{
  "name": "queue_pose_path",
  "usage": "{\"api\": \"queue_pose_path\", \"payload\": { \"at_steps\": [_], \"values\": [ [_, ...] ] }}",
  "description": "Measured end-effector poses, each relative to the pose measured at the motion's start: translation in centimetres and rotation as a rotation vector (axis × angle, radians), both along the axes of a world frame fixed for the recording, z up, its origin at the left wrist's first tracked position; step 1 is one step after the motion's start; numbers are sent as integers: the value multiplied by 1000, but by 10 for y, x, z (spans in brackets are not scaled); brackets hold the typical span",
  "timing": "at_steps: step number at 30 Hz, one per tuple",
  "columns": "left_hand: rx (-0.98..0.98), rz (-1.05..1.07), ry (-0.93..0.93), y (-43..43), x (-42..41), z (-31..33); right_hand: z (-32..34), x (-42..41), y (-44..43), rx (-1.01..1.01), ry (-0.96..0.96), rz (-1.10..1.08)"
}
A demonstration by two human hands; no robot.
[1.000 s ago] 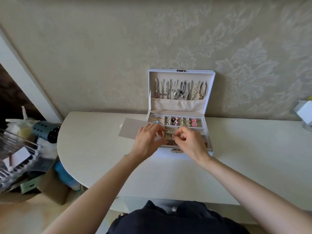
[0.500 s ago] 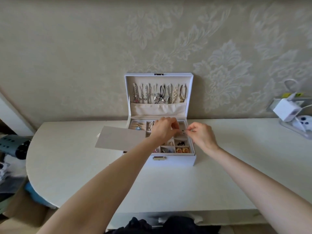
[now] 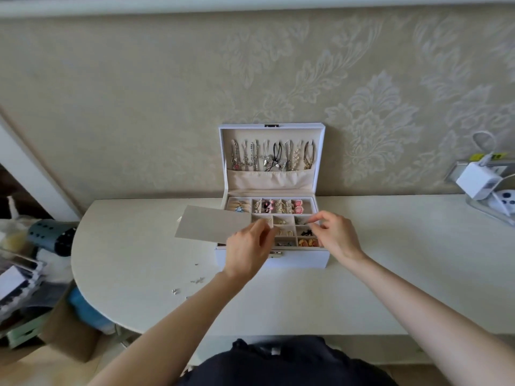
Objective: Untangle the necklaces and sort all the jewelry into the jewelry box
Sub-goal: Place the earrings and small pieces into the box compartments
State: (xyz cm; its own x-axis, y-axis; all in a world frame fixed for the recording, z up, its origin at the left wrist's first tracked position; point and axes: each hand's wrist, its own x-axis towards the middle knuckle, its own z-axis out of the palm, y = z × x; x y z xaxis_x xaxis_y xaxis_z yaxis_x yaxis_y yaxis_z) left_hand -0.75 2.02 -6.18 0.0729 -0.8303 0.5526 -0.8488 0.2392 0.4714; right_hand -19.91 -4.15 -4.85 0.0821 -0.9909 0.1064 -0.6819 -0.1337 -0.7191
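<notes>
A beige damask wallpaper [image 3: 373, 112] is seen behind a white table [image 3: 404, 274], whose left edge is rounded. Writing on a yellow label [image 3: 480, 156] above the white charger [image 3: 477, 181] at the right is too blurred to be read. The white jewelry box [image 3: 302, 261] is set at the table's back, its lid raised against the wall, and necklaces [image 3: 274, 158] are hung in a row inside the lid. A grey card panel [image 3: 211, 224] juts from the box's left side over the table. Bare tabletop is left right of the box up to the charger, and in front of it to the near edge. A few loose silver pieces [image 3: 196, 280] lie on the table left of the box's front.

The 2 hands are held over the small compartments. A small piece of jewelry [image 3: 306, 222], too small to be identified, is pinched between thumb and forefinger of the right hand [image 3: 337, 236] above the right column. The left hand [image 3: 246, 247] is held with fingers together and slightly curled; whether anything is pinched cannot be told.
</notes>
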Motion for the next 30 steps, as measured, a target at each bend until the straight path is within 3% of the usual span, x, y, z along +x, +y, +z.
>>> {"api": "queue_pose_path", "payload": {
  "at_steps": [3,7,12,30],
  "values": [
    [101,83,191,32,7,-11,0,2,15,-20,-7,-14],
    [301,147,621,65,3,-20,-2,5,34,-31,-13,-30],
    [324,205,982,72,-4,-10,-3,13,53,1,-63,6],
    [320,218,1092,60,-6,3,-8,30,66,107,-188,15]
  ]
}}
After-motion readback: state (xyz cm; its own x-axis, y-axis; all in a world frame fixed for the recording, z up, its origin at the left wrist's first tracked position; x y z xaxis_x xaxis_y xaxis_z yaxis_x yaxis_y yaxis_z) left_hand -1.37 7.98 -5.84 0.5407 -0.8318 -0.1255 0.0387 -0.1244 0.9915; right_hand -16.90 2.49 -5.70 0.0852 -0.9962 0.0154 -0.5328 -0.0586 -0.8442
